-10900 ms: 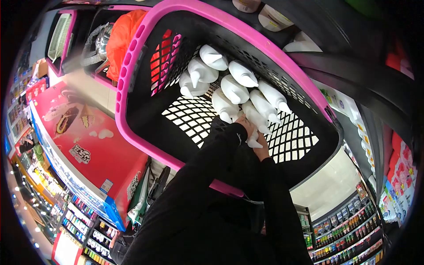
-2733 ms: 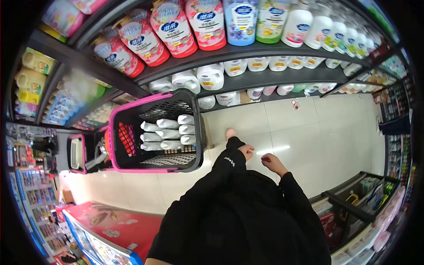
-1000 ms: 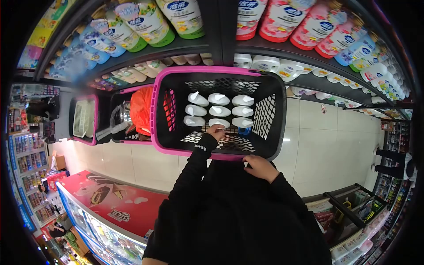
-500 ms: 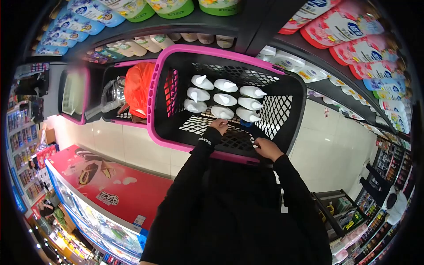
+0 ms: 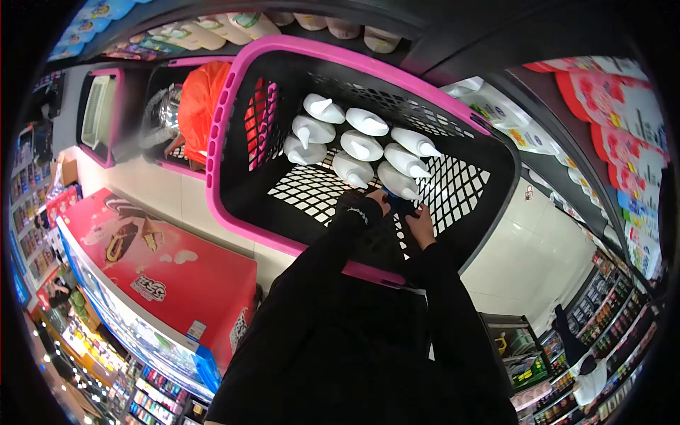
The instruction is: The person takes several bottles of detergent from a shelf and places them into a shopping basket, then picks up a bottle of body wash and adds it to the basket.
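Note:
Several white bottles (image 5: 360,145) with pointed white tops stand in three rows inside a black shopping basket with a pink rim (image 5: 216,152). Both my hands reach into the basket over its near side. My left hand (image 5: 380,201) is closed beside a small dark-blue thing (image 5: 390,194), close to the nearest bottle of the right row (image 5: 397,180). To its right, my right hand (image 5: 421,227) has its fingers curled together below that same bottle. What either hand grips, if anything, is too small or hidden to make out.
A second basket holding a red-orange bag (image 5: 202,113) adjoins on the left, with another pink-rimmed basket (image 5: 117,120) beyond. Shelves of bottles and packs (image 5: 609,134) run behind and to the right. A red-topped freezer (image 5: 163,269) stands at left; a person (image 5: 588,382) is at lower right.
My view has turned and moved closer to the basket. My left hand has moved right toward the blue thing, and my right hand has come inward, nearer to the left.

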Available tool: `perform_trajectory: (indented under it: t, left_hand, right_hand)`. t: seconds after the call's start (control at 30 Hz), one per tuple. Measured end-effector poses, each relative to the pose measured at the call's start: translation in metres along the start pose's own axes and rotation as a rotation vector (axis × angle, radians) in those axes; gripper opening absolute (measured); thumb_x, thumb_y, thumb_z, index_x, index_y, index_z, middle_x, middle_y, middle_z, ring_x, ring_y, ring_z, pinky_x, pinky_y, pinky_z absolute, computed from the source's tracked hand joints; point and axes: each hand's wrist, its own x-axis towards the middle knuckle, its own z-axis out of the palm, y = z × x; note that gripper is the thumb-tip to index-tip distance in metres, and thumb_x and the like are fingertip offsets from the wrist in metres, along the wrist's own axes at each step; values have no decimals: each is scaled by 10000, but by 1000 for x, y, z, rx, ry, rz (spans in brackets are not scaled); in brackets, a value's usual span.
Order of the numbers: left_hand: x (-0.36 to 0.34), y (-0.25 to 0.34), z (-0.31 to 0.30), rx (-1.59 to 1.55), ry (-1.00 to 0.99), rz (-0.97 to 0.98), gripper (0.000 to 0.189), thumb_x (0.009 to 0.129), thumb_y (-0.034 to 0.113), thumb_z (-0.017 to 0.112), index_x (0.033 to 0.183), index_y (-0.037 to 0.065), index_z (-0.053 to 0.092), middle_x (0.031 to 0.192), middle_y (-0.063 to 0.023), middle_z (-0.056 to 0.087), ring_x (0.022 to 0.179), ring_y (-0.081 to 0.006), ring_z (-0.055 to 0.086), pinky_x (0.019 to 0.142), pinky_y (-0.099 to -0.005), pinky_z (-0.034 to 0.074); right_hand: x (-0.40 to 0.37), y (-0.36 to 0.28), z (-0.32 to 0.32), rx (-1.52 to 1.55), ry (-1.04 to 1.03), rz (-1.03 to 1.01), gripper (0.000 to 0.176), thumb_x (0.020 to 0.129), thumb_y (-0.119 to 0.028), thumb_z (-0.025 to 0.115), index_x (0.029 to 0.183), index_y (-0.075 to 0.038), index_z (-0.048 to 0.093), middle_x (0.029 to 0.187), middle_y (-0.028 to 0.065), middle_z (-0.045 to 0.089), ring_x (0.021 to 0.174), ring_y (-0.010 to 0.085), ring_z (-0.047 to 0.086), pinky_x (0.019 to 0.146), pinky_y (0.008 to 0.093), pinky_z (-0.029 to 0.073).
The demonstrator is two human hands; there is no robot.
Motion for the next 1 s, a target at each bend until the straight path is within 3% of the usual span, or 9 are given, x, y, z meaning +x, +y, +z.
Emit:
perform_trajectory:
  t: [0.2, 0.37, 0.47, 0.67, 0.77, 0.9, 0.93, 0.97, 1.0]
  left_hand:
    - [26, -4, 19, -43, 96, -161, 557, 657, 164, 539, 1149, -2, 338, 911, -149, 522, 833, -238, 517, 726, -291, 414]
    - [42, -4, 20, -162, 62, -104, 621, 649, 79, 477, 1222, 61, 240, 1064, -224, 456, 973, -314, 462, 790, -321, 382]
    - [45, 2, 13, -153, -44, -84, 657, 632, 39, 460, 1240, 102, 218, 1046, -233, 466, 951, -337, 469, 776, -328, 392]
    - [55, -3, 15, -184, -63, -94, 741, 605, -15, 493, 1257, 133, 173, 1020, -234, 483, 925, -336, 490, 746, -329, 409]
    - [58, 0, 14, -178, -49, -102, 797, 585, -35, 529, 1262, 150, 151, 1011, -231, 489, 924, -327, 497, 728, -332, 420]
    - [64, 0, 16, -163, -56, -98, 874, 559, -62, 577, 1268, 173, 122, 999, -227, 498, 922, -315, 506, 703, -335, 434]
    - [68, -10, 22, -96, -48, -85, 474, 798, 236, 411, 1223, 117, 238, 993, -237, 487, 938, -318, 490, 784, -328, 398]
    - [72, -17, 29, -94, -47, -82, 474, 798, 236, 411, 1223, 117, 238, 993, -237, 487, 938, -318, 490, 784, -328, 398]
    - [71, -18, 29, -119, 49, -154, 479, 799, 301, 380, 1221, 116, 250, 1013, -242, 477, 946, -329, 484, 788, -332, 393]
  right_hand:
    - [21, 4, 4, -1, 21, -39, 683, 635, -17, 573, 1203, 35, 197, 1152, 210, 357, 912, 260, 497, 743, 294, 421]
    - [45, 7, 2, -90, -3, -165, 638, 654, -22, 565, 1194, 26, 228, 1107, 192, 404, 920, 246, 493, 743, 297, 416]
    - [66, 28, 13, -72, 51, -385, 503, 678, -28, 532, 1133, 14, 321, 1040, 217, 445, 942, 329, 456, 758, 337, 391]
    - [75, 15, 15, -74, 28, -423, 437, 688, -35, 517, 1083, 37, 344, 933, 225, 484, 844, 358, 475, 704, 360, 384]
    - [110, 64, 38, 302, -1, -367, 390, 702, -54, 513, 1044, 51, 358, 942, 235, 480, 885, 353, 474, 730, 357, 385]
    - [88, 23, 22, 63, 37, -413, 420, 681, -102, 558, 1033, 40, 380, 951, 219, 499, 859, 340, 499, 721, 346, 399]
    - [80, 8, 15, -47, -25, -401, 415, 677, -115, 567, 1023, 35, 394, 951, 208, 505, 860, 331, 502, 716, 343, 400]
    - [76, -4, 12, -156, -87, -390, 410, 673, -128, 575, 1012, 29, 408, 951, 198, 511, 862, 322, 506, 712, 341, 401]
    - [78, -6, 21, 51, -112, -408, 408, 619, -112, 613, 962, 18, 435, 902, 191, 520, 846, 328, 505, 694, 346, 404]
